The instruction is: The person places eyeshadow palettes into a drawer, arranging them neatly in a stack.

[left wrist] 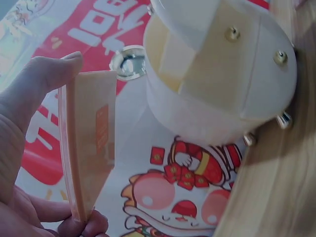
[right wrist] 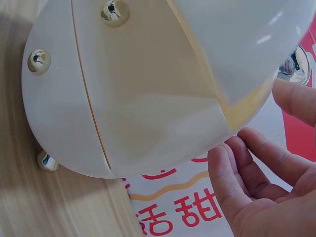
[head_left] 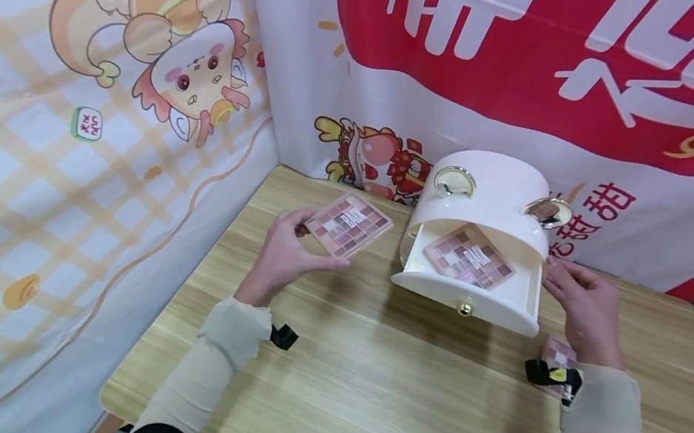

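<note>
My left hand [head_left: 289, 253] holds an eyeshadow palette [head_left: 349, 226] by its edges, thumb on one edge and fingers on the opposite one, raised over the table left of a white desktop organizer [head_left: 494, 175]. The left wrist view shows the palette's pale back with an orange label [left wrist: 101, 129]. The organizer's upper drawer [head_left: 437, 288] is pulled out, and a second palette [head_left: 470, 256] lies tilted in it. On the organizer's right side is my right hand [head_left: 589, 305], thumb apart and fingertips [right wrist: 219, 155] right at the curved wall.
Another palette [head_left: 559, 349] lies on the wooden table [head_left: 402, 389], partly under my right wrist. Two round gold-rimmed pieces [head_left: 455, 182] stick out from the organizer's top. Printed cloth [head_left: 365, 92] hangs behind and to the left. Small gold feet [right wrist: 48, 160] support the organizer.
</note>
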